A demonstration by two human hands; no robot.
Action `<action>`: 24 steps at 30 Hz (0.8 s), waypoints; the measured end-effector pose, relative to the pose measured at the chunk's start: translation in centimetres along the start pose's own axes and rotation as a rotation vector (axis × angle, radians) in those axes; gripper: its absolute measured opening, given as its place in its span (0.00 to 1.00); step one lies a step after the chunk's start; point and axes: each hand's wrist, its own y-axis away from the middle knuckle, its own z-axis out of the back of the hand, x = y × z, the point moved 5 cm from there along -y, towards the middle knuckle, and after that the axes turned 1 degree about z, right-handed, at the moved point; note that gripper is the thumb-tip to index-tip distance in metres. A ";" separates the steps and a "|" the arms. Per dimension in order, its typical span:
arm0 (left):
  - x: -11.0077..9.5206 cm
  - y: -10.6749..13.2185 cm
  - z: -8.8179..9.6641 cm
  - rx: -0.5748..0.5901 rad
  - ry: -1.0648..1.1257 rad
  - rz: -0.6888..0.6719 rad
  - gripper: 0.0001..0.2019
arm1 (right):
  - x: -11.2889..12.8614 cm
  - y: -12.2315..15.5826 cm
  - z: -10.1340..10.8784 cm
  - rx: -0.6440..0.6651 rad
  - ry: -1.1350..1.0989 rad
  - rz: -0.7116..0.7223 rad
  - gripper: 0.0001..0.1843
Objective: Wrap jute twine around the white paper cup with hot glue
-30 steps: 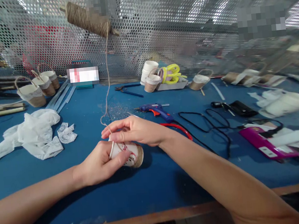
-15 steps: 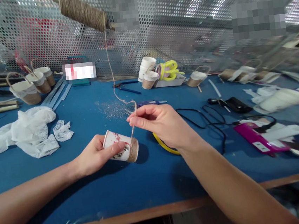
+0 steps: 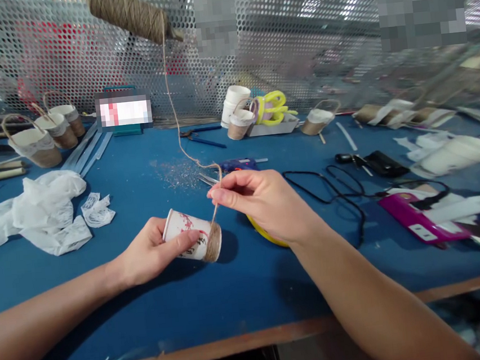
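My left hand is wrapped round a white paper cup printed with red blossoms and dark characters. The cup lies tilted on its side, and its base end, at the right, carries a band of wound twine. Between thumb and fingertips my right hand pinches the twine just above that band. From there the strand runs slack up to a large twine spool at the top. Partly hidden behind my right hand is a pair of yellow-handled scissors, its blades pointing left.
A blue glue gun lies beyond my right hand, near pliers. White lace is heaped at left, below several twine-wrapped cups. To the right are a black cable and a purple power strip.
My right hand has shifted slightly right and down with the twine still pinched. The cup looks turned a little in my left hand. The whole view has moved slightly.
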 end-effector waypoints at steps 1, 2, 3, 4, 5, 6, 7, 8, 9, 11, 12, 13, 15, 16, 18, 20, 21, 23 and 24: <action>0.0 0.0 0.0 0.003 -0.002 0.000 0.08 | 0.0 0.0 0.0 -0.002 0.012 -0.001 0.12; 0.0 0.0 -0.1 0.009 -0.001 0.000 0.08 | -0.1 0.0 0.1 -0.005 0.026 -0.003 0.12; -0.1 0.0 -0.1 0.014 0.001 -0.002 0.07 | -0.1 0.0 0.1 -0.005 0.041 -0.007 0.12; -0.1 0.0 -0.1 0.017 0.001 -0.006 0.07 | -0.2 -0.1 0.0 -0.005 0.052 -0.011 0.11; -0.1 0.0 -0.1 0.018 -0.002 -0.011 0.07 | -0.3 -0.1 0.0 -0.003 0.060 -0.015 0.11; -0.1 0.0 -0.1 0.019 -0.009 -0.017 0.07 | -0.4 -0.1 0.0 -0.001 0.067 -0.020 0.11; -0.1 0.0 0.0 0.021 -0.017 -0.022 0.07 | -0.5 -0.2 -0.1 0.001 0.072 -0.024 0.11; 0.0 0.1 0.0 0.023 -0.028 -0.027 0.08 | -0.6 -0.2 -0.1 0.003 0.078 -0.026 0.11; 0.1 0.1 0.0 0.026 -0.037 -0.030 0.08 | -0.7 -0.2 -0.2 0.007 0.085 -0.029 0.11; 0.2 0.1 0.1 0.034 -0.054 -0.036 0.09 | -0.9 -0.3 -0.3 0.020 0.105 -0.033 0.11; 0.2 0.2 0.1 0.037 -0.065 -0.040 0.09 | -1.0 -0.4 -0.4 0.028 0.114 -0.035 0.12; 0.2 0.2 0.0 0.038 -0.077 -0.045 0.09 | -1.2 -0.4 -0.5 0.036 0.120 -0.038 0.12; 0.1 0.3 0.0 0.044 -0.107 -0.059 0.10 | -1.5 -0.5 -0.6 0.050 0.121 -0.050 0.12; 0.0 0.3 -0.1 0.046 -0.122 -0.069 0.10 | -1.6 -0.5 -0.6 0.058 0.115 -0.058 0.12; -0.2 0.4 -0.2 0.053 -0.147 -0.092 0.10 | -1.8 -0.5 -0.7 0.074 0.102 -0.075 0.10; -0.3 0.4 -0.2 0.059 -0.168 -0.118 0.11 | -1.8 -0.5 -0.9 0.087 0.090 -0.093 0.09; -0.4 0.5 -0.2 0.060 -0.180 -0.131 0.11 | -1.9 -0.5 -0.9 0.091 0.086 -0.101 0.09; -0.4 0.5 -0.2 0.063 -0.205 -0.153 0.12 | -1.9 -0.4 -1.0 0.097 0.084 -0.115 0.09; -0.4 0.5 -0.2 0.064 -0.217 -0.162 0.13 | -1.9 -0.4 -1.1 0.101 0.085 -0.119 0.09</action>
